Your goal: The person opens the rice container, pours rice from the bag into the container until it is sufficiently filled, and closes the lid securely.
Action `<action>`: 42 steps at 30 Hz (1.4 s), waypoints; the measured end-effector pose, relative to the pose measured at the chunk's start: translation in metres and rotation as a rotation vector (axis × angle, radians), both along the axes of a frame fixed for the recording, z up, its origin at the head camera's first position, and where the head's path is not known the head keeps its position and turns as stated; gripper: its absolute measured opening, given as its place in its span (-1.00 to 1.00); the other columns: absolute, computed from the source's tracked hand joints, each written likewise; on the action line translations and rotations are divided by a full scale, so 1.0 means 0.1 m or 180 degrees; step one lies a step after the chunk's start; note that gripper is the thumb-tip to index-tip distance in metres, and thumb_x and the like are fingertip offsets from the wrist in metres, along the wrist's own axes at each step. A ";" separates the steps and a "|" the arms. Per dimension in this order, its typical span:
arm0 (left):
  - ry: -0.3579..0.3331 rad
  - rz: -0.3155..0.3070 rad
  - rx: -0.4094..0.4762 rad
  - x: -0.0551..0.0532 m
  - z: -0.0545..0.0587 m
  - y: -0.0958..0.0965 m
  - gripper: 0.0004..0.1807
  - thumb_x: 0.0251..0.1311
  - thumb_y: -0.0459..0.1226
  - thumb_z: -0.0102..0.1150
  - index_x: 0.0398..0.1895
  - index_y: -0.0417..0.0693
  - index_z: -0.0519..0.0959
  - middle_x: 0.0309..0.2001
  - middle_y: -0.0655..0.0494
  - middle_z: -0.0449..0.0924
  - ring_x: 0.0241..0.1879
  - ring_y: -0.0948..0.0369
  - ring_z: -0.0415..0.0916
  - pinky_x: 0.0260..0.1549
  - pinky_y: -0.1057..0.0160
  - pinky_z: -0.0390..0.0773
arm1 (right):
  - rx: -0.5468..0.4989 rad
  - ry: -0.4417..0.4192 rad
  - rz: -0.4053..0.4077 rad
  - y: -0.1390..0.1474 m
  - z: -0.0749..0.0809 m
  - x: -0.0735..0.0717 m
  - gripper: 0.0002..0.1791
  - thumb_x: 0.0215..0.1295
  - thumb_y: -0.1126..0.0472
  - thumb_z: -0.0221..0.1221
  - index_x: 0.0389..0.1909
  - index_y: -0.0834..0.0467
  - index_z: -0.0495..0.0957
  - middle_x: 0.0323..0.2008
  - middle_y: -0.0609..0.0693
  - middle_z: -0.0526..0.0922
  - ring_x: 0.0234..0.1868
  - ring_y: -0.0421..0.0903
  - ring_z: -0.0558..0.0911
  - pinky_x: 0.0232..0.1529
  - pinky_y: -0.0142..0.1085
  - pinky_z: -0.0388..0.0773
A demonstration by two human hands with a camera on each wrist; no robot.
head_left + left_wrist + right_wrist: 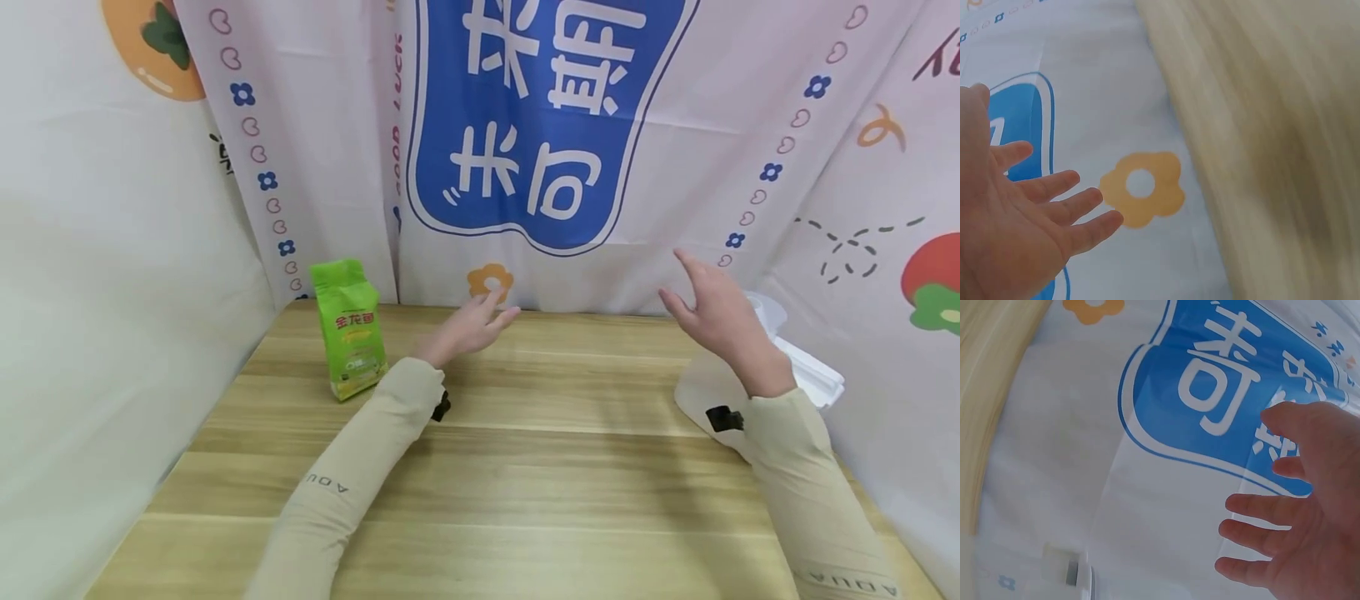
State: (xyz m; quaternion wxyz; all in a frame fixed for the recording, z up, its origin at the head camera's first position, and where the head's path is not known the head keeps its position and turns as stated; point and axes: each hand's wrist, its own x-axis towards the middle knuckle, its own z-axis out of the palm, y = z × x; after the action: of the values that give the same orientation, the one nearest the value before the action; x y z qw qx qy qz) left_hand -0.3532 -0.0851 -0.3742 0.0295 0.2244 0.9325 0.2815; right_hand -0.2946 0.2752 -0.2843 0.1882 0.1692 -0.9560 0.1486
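My left hand is held above the back part of the table with its fingers spread and nothing in them. In the left wrist view its palm and loosely extended fingers show against the curtain. Left of that hand stands a bright green bag with red and yellow print, upright on the tabletop. My right hand is raised at the right, thumb apart from the fingers, and holds nothing. Beneath and behind it is a white plastic object, partly hidden by the right forearm; a corner of white plastic shows in the right wrist view.
The wooden table meets a white printed curtain with a large blue panel at its back edge. More white cloth hangs along the left and right sides. Small black devices sit at both wrists.
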 end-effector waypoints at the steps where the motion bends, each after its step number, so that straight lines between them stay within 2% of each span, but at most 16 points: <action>1: 0.0008 -0.0017 0.0038 0.00 -0.02 0.03 -0.18 0.44 0.27 -0.41 0.59 0.05 -0.14 0.55 -0.08 0.02 0.54 -0.05 -0.06 0.51 -0.08 0.01 | -0.0029 -0.0001 -0.0021 0.03 0.00 0.02 -0.25 0.47 0.01 0.03 0.51 0.25 0.02 0.42 0.39 0.22 0.36 0.42 0.27 0.33 0.32 0.20; 4: 0.0013 -0.0057 0.0132 0.02 -0.10 0.12 -0.17 0.43 0.29 -0.43 0.59 0.07 -0.13 0.56 -0.04 0.02 0.55 -0.03 -0.08 0.52 -0.06 0.00 | -0.0083 0.0027 -0.0059 0.12 0.01 0.07 -0.27 0.47 0.00 0.03 0.50 0.25 0.05 0.40 0.40 0.24 0.34 0.43 0.28 0.31 0.33 0.21; 9: -0.0001 -0.0067 0.0374 0.04 -0.21 0.26 -0.15 0.42 0.31 -0.43 0.57 -0.02 -0.03 0.55 -0.03 0.03 0.54 0.01 -0.03 0.51 -0.03 0.04 | -0.0118 0.0113 -0.0114 0.26 -0.01 0.14 -0.31 0.46 0.03 0.04 0.47 0.28 0.11 0.33 0.47 0.31 0.30 0.45 0.29 0.29 0.33 0.22; 13: 0.0066 -0.0097 0.0578 0.07 -0.28 0.38 -0.21 0.45 0.24 -0.37 0.54 -0.04 0.04 0.52 -0.03 0.11 0.51 0.03 0.09 0.48 0.01 0.13 | -0.0193 0.0231 -0.0108 0.38 -0.03 0.18 -0.34 0.44 0.09 0.09 0.43 0.30 0.19 0.30 0.48 0.34 0.27 0.46 0.31 0.27 0.32 0.22; 18: 0.0036 -0.0107 0.0787 0.13 -0.38 0.51 -0.26 0.45 0.23 -0.32 0.54 0.05 0.04 0.45 -0.08 0.27 0.39 -0.03 0.31 0.37 -0.05 0.33 | -0.0321 0.0345 -0.0093 0.53 -0.09 0.21 -0.36 0.41 0.13 0.11 0.41 0.32 0.21 0.28 0.49 0.35 0.26 0.48 0.31 0.29 0.32 0.18; 21: -0.0069 -0.0107 0.0928 0.16 -0.45 0.57 -0.24 0.43 0.27 -0.32 0.54 0.10 0.03 0.42 -0.10 0.31 0.35 -0.04 0.36 0.30 -0.05 0.41 | -0.0377 0.0275 -0.0169 0.61 -0.11 0.23 -0.33 0.43 0.11 0.08 0.44 0.32 0.17 0.31 0.50 0.31 0.30 0.49 0.27 0.33 0.32 0.14; 27: -0.0221 -0.0121 0.1178 0.21 -0.54 0.69 -0.22 0.41 0.28 -0.29 0.54 0.09 0.03 0.41 -0.12 0.32 0.34 -0.02 0.37 0.28 -0.04 0.44 | -0.0452 0.0012 -0.0394 0.71 -0.09 0.32 -0.29 0.46 0.06 0.05 0.48 0.29 0.07 0.38 0.48 0.21 0.35 0.50 0.18 0.34 0.38 0.08; 32: -0.0272 -0.0151 0.1375 0.25 -0.59 0.79 -0.28 0.44 0.20 -0.22 0.52 0.05 0.08 0.39 -0.15 0.34 0.31 -0.01 0.40 0.26 -0.03 0.46 | -0.0464 -0.0090 -0.0435 0.79 -0.12 0.34 -0.25 0.46 0.06 0.05 0.50 0.29 0.02 0.42 0.46 0.14 0.39 0.49 0.13 0.35 0.38 0.04; 36: -0.0286 -0.0182 0.1459 0.28 -0.64 0.88 -0.30 0.44 0.20 -0.22 0.49 0.04 0.13 0.37 -0.17 0.37 0.29 -0.01 0.43 0.23 0.00 0.49 | -0.0464 -0.0100 -0.0422 0.87 -0.18 0.33 -0.23 0.44 0.07 0.09 0.51 0.28 0.00 0.43 0.45 0.12 0.39 0.49 0.13 0.36 0.37 0.03; 42: -0.0359 -0.0188 0.1466 0.33 -0.70 1.01 -0.25 0.41 0.28 -0.29 0.50 0.07 0.12 0.35 -0.09 0.40 0.28 0.04 0.45 0.22 0.09 0.52 | -0.0455 -0.0260 -0.0498 0.97 -0.26 0.33 -0.16 0.44 0.02 0.09 0.53 0.25 -0.09 0.45 0.45 0.07 0.40 0.51 0.10 0.33 0.41 0.03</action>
State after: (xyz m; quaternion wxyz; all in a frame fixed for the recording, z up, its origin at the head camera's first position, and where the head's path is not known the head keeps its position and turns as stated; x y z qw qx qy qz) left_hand -0.3207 0.0161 -0.4438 0.0378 0.2364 0.8335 0.4980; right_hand -0.2617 0.3725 -0.3104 0.1717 0.0740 -0.9601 0.2080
